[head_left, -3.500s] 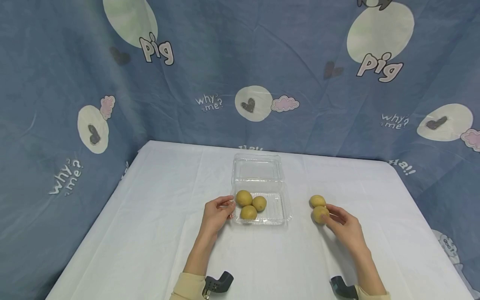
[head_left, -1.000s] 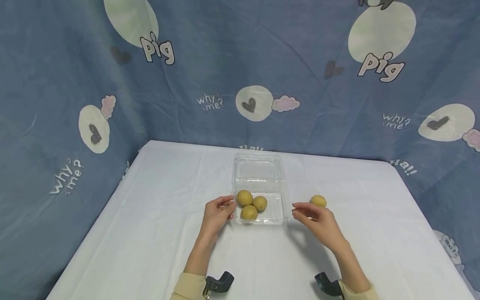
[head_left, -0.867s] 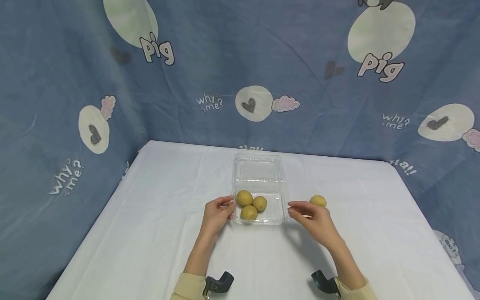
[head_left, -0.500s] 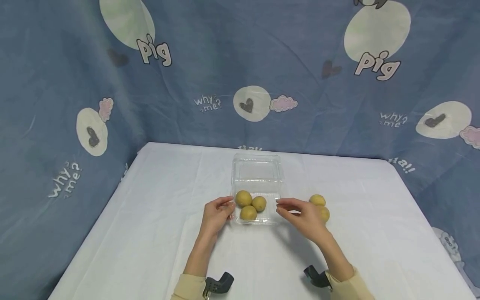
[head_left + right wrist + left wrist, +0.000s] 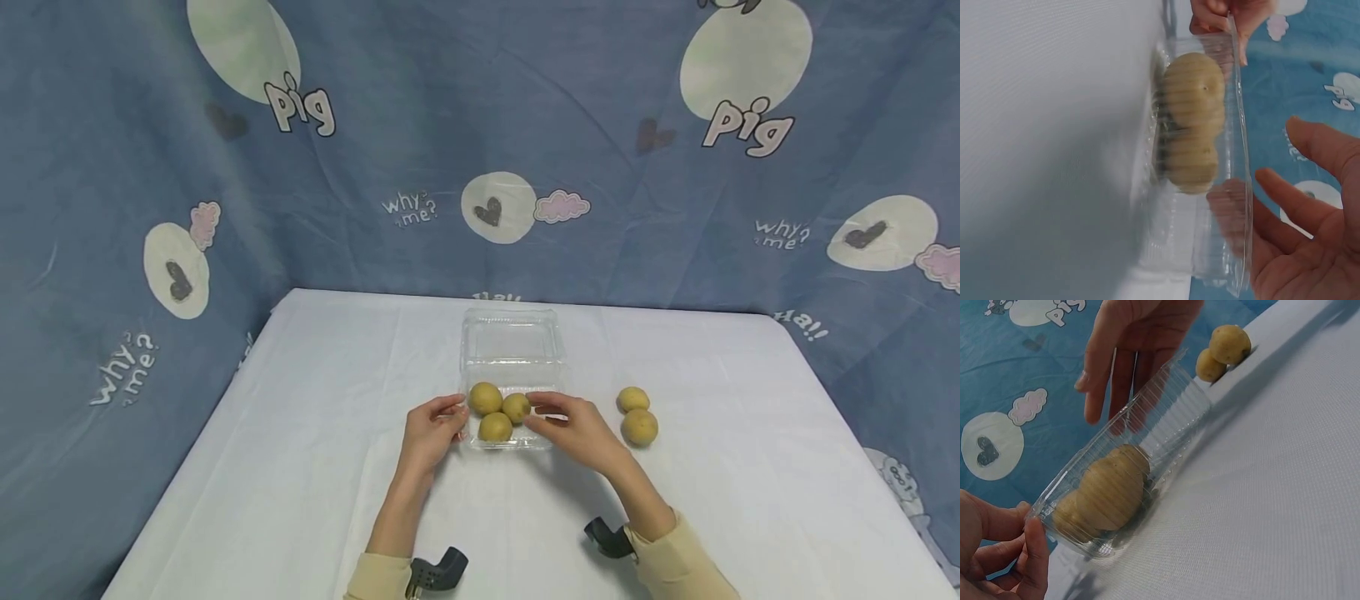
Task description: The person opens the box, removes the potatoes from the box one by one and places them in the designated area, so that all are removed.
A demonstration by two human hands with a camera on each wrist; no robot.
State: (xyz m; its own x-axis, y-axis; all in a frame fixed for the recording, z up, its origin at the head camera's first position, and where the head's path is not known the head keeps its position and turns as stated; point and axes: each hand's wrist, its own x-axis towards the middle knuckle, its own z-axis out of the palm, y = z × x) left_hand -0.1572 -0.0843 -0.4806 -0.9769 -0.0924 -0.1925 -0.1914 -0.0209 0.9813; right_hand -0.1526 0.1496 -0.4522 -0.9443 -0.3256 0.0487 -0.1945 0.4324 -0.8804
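A clear plastic clamshell box (image 5: 551,429) lies with its lid flipped back on the white table, holding three round yellow-brown potatoes (image 5: 495,427). My left hand (image 5: 431,432) pinches the box's left rim between thumb and fingers, which the left wrist view also shows. Over the box's right part, my right hand (image 5: 577,429) has its thumb and fingers apart, the fingertips right at the rightmost potato (image 5: 515,407). The right wrist view shows the right hand (image 5: 1316,231) beside the near rim, holding nothing. Two more potatoes (image 5: 640,427) sit together on the table, right of the box.
White cloth covers the table (image 5: 315,467). A blue printed curtain (image 5: 390,150) hangs behind it and along its sides. The raised transparent lid (image 5: 512,339) lies back toward the far edge. Black camera mounts (image 5: 440,570) sit on both wrists.
My right hand has let go of the nearer potato of the right pair and moved left over the box. My left hand stays on the rim; the potatoes keep their places.
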